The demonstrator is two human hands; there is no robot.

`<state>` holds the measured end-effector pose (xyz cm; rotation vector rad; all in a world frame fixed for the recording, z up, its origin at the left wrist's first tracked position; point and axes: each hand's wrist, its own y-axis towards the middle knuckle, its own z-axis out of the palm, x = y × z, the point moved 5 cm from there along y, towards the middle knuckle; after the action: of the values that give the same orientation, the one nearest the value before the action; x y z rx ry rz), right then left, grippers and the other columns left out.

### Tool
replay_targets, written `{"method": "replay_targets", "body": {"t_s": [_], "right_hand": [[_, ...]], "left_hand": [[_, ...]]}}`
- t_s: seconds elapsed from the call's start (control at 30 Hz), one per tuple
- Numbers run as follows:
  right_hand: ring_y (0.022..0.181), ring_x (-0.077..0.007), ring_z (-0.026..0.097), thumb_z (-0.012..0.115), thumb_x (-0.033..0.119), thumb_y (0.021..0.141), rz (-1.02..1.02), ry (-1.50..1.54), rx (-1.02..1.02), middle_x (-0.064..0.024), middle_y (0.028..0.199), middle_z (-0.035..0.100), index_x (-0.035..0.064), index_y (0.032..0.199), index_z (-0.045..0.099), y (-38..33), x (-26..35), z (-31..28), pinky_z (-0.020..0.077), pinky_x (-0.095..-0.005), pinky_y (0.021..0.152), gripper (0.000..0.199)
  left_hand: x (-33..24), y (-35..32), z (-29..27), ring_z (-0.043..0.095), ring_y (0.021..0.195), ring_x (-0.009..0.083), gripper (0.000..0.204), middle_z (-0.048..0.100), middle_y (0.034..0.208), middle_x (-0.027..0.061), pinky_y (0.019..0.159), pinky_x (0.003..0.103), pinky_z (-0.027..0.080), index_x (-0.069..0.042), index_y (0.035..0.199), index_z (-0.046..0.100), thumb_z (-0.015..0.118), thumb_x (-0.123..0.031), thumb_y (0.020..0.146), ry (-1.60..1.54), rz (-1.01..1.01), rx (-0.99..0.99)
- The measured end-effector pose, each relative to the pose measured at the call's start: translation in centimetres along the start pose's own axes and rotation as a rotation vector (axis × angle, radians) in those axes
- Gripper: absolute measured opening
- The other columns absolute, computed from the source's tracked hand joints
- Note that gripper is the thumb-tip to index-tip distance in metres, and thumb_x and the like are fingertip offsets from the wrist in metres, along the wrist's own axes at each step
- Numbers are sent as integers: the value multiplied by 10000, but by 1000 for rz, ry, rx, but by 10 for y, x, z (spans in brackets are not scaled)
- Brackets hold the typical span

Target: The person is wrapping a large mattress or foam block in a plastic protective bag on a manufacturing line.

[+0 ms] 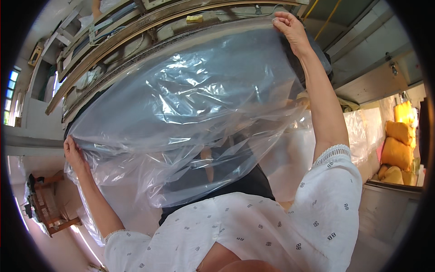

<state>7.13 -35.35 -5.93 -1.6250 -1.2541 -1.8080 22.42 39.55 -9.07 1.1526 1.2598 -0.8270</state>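
A large sheet of clear plastic film (213, 86) is stretched between my two hands, wrinkled and shiny in its middle. My left hand (74, 153) pinches its edge at the far left, low down. At the upper right, my right hand (290, 29) grips the sheet's top corner with fingers pressed together. The film's lower part hangs in loose folds in front of my body and dark trousers. Through it, a dark surface shows faintly. I cannot make out whether the sheet has one layer or two.
Beyond the film runs a long machine frame with rails (136, 38), and a small yellow block (194, 19) rests on it. Yellow bundles (398, 149) are stacked at the right. A wooden stool-like piece (54, 201) stands at the lower left. Part of another person's arm (96, 8) shows at the top.
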Motion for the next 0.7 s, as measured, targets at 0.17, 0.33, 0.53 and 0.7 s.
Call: {"method": "replay_targets", "body": {"t_s": [0.17, 0.33, 0.53, 0.7], "right_hand": [[784, -73, 534, 632, 143, 810, 110, -152, 146, -1, 873, 587, 26, 1033, 564, 1, 22, 7, 442, -209, 732, 261], [728, -90, 545, 548, 141, 862, 70, 35, 68, -28, 877, 603, 28, 997, 540, 12, 19, 25, 450, -227, 701, 176], [747, -213, 561, 502, 126, 839, -201, -582, -383, -99, 828, 585, 24, 958, 502, 24, -23, 11, 442, -315, 711, 157], [826, -275, 553, 530, 165, 827, -139, -669, -409, -131, 881, 568, 34, 939, 532, 21, -44, 33, 423, -370, 755, 173]], "left_hand": [[15, 9, -6, 400, 597, 1, 83, 506, 714, -84, 526, 141, 288, -153, 854, 587, 577, -234, 868, -133, -46, 29], [13, 13, -1, 423, 665, -1, 162, 510, 762, -92, 573, 154, 312, -121, 936, 595, 606, -255, 845, -72, -96, 18], [21, 58, 35, 520, 721, 87, 272, 612, 788, 0, 686, 217, 402, -76, 955, 659, 621, -305, 814, 414, 55, -33], [15, 77, 67, 570, 810, 116, 339, 654, 874, 47, 764, 228, 414, -60, 947, 673, 641, -354, 781, 487, 251, -84]]}}
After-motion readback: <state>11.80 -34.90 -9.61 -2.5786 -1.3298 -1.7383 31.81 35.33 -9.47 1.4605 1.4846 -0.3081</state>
